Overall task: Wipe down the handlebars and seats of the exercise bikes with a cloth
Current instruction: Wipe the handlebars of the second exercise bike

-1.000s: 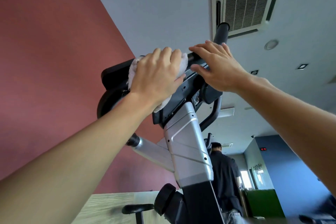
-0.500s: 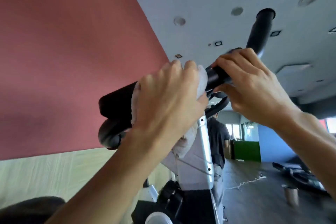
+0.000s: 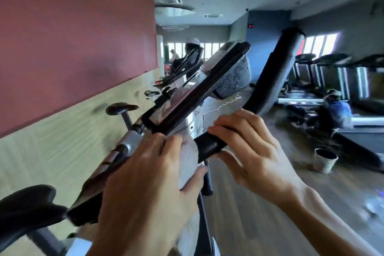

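Head view, the only one: left hand (image 3: 145, 183) gripping a pale cloth (image 3: 188, 164), fingers and thumb curling round it and pressing it onto the black handlebar (image 3: 209, 146) of the nearest exercise bike (image 3: 193, 124), just where the bar is meeting the silver stem. Right hand (image 3: 253, 151) sitting directly beside it, fingers wrapping over the top of the same bar and thumb tucking beneath, steadying it while holding no cloth of its own. Handlebar then bending away and rising past the console (image 3: 207, 85) toward its far end (image 3: 291, 37). Cloth looking soft, light and limp, likely bunching readily, so best keeping it folded round the bar within the palm; bar appearing stiff and fixed, its grip seeming padded and probably not slippery, fit to take firm pressure. A black seat (image 3: 121, 108) showing to the left by the wall and another dark seat (image 3: 27, 203) at the lower left corner, neither being touched. Treadmills (image 3: 332, 64) standing well apart on the right, a pale bin (image 3: 325, 159) on the floor (image 3: 259, 203) near them. No brand, label or writing readable anywhere, motion blur smearing the console face.
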Demonstrator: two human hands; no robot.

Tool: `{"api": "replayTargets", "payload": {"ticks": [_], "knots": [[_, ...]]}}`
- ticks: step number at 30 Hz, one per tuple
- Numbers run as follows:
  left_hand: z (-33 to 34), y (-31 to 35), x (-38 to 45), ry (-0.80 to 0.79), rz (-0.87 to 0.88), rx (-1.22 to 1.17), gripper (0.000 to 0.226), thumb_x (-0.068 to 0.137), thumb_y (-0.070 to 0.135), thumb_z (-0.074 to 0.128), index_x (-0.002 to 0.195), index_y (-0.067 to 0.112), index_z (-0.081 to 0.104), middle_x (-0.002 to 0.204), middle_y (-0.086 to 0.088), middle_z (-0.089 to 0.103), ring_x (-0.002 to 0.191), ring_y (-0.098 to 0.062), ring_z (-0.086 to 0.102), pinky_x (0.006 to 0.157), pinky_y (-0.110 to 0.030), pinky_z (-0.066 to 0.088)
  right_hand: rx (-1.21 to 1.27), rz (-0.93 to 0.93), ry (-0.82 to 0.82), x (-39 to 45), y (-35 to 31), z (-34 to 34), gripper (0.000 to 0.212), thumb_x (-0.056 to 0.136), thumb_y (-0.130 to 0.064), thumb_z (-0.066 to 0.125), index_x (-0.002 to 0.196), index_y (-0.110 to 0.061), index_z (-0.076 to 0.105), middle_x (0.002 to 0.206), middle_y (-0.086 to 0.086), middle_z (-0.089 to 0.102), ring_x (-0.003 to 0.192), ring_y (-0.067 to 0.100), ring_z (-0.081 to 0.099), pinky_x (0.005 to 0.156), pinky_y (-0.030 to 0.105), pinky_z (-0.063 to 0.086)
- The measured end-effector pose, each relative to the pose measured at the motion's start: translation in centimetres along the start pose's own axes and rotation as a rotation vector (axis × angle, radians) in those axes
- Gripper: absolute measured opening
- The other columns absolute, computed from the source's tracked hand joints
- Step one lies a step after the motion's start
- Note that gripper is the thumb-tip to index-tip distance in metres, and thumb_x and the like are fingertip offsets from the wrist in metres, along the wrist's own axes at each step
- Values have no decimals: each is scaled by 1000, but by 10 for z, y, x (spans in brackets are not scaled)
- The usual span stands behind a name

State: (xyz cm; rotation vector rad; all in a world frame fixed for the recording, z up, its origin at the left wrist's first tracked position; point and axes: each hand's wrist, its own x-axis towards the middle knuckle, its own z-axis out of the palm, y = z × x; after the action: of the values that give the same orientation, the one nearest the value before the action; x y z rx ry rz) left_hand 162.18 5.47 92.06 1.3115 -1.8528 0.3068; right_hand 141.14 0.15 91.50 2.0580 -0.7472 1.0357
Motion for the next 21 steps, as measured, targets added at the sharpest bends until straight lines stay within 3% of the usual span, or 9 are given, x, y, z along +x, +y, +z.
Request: {"api": "replayTargets", "payload": {"ticks": [2, 6, 10, 13, 16, 18, 21], "knots": [[-8, 5, 12, -37, -44, -204, 42, 79, 67, 55, 106, 36, 58, 89, 12, 63, 80, -22, 65, 66, -46, 57, 43, 0, -71, 2, 1, -13, 35, 93, -10, 72, 126, 1, 67, 126, 15, 65, 120, 37, 59, 111, 45, 43], [-29, 31, 53, 37, 79, -207, 41, 88, 62, 61, 106, 25, 66, 86, 15, 61, 74, -15, 60, 65, -32, 47, 67, 128, -136, 5, 14, -51, 49, 91, 2, 62, 140, 3, 55, 145, 16, 53, 143, 34, 43, 119, 51, 33], [12, 55, 99, -75, 113, -414, 54, 93, 61, 58, 119, 14, 67, 108, 0, 68, 96, -20, 65, 82, -41, 54, 42, 260, -125, 16, 37, -81, 50, 92, 8, 51, 142, 10, 48, 152, 21, 45, 147, 37, 36, 122, 49, 30], [45, 73, 109, -62, 140, -468, 64, 97, 58, 58, 139, 10, 52, 129, -10, 60, 116, -22, 60, 96, -36, 53, 36, 257, -198, 20, 50, -93, 52, 93, 10, 48, 145, 10, 44, 156, 23, 40, 149, 37, 33, 121, 52, 31], [51, 74, 104, 119, 167, -570, 53, 98, 47, 64, 129, 6, 52, 118, -10, 56, 104, -21, 59, 83, -30, 55, -14, 212, -272, 22, 56, -95, 56, 94, 8, 50, 149, 7, 40, 160, 22, 33, 152, 38, 26, 122, 53, 28], [49, 71, 96, 137, 189, -452, 47, 102, 53, 55, 120, 10, 59, 108, -6, 63, 95, -20, 64, 74, -36, 56, -35, 202, -308, 21, 57, -96, 59, 94, 8, 49, 152, 5, 37, 162, 21, 30, 154, 39, 22, 124, 53, 26], [51, 57, 80, 95, 224, -240, 54, 104, 57, 41, 124, 11, 61, 106, -7, 66, 98, -24, 66, 76, -43, 56, -13, 229, -334, 18, 53, -96, 63, 93, 9, 49, 153, 5, 34, 164, 21, 26, 156, 39, 15, 126, 53, 21]]}}
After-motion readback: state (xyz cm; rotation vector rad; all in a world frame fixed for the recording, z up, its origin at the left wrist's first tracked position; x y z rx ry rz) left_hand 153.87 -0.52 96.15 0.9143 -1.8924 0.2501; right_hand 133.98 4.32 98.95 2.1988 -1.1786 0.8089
